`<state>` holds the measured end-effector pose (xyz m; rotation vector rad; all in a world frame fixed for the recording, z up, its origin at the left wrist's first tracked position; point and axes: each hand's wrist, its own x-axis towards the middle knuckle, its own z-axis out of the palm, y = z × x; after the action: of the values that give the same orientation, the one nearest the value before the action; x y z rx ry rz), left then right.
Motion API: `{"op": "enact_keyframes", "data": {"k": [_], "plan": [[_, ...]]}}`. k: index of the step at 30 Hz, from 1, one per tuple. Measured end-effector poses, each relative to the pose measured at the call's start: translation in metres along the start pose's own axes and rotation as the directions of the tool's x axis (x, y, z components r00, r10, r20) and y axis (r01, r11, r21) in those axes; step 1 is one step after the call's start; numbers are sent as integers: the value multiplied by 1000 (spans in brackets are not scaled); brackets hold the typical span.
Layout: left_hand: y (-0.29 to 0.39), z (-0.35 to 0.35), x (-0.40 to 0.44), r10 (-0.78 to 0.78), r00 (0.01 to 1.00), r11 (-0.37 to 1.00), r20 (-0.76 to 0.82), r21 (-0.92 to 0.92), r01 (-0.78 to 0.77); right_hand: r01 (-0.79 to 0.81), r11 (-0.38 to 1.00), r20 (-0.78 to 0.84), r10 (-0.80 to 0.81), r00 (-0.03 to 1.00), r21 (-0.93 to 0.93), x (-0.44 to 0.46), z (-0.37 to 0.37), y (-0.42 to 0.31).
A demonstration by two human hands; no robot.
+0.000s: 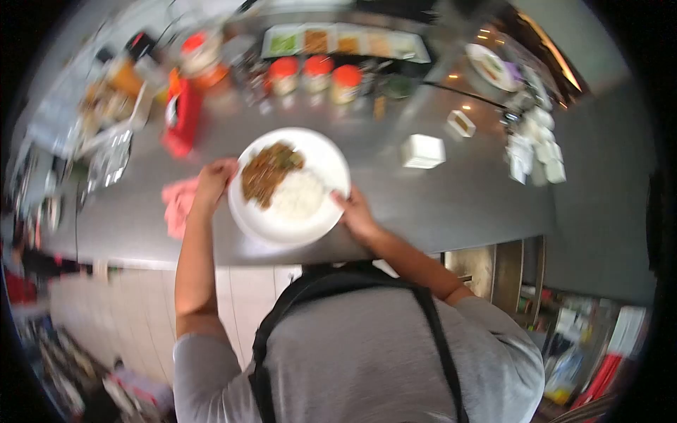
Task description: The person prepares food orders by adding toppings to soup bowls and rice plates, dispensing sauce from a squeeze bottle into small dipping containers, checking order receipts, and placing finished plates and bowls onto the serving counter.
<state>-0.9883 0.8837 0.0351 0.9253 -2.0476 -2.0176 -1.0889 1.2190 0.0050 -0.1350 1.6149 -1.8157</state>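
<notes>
Both of my hands grip a round white plate (264,229) by opposite edges, over the front part of the steel counter. On the plate, white rice (299,195) fills the right side, and brown stir-fried food (266,178) with a bit of green lies at the upper left. My left hand (217,182) is closed on the left rim. My right hand (358,215) holds the right rim, its thumb on top and the other fingers hidden beneath. A pink cloth (180,204) lies beside my left wrist.
On the steel counter (465,190) stand a white box (424,151), a small white dish (462,123) and a red container (183,116). Red-lidded jars (317,74) line the back, before a tray of toppings (347,44). Another plate (491,68) sits back right.
</notes>
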Motion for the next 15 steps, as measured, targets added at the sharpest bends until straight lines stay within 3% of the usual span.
{"op": "enact_keyframes", "data": {"k": [1,2,3,4,6,8,10,12,13,14,15], "plan": [[-11,-14,20,24,995,999,99,-25,-22,37,999,-45,-36,998,8,-7,1,-4],[-1,-9,21,72,994,996,81,-62,-68,182,983,-124,-176,977,35,-7,-1,11],[10,-3,19,121,991,989,63,-96,-114,129,987,-129,-116,985,99,-24,-4,-8],[40,9,-4,186,980,970,-73,-143,-195,184,971,-115,-167,979,153,-35,-7,-19],[61,9,-22,193,953,976,-232,-56,-211,138,967,-108,-117,987,214,-43,-32,-24],[41,-9,-23,298,909,953,-290,38,-300,129,960,-132,-98,986,249,-53,-56,-27],[10,-33,-29,266,905,934,-333,321,-157,138,957,-155,-100,983,256,-69,-80,-43],[-35,-36,-40,473,832,806,-290,525,-275,142,928,-162,-90,983,346,-77,-111,-44],[-71,-38,-37,504,802,733,-321,650,-201,152,910,-182,-86,979,385,-85,-123,-56],[-71,-3,-60,610,712,736,-348,582,-345,162,892,-201,-82,976,423,-98,-131,-78],[-66,18,-72,591,730,753,-342,560,-347,171,872,-220,-75,973,459,-106,-144,-96]]}}
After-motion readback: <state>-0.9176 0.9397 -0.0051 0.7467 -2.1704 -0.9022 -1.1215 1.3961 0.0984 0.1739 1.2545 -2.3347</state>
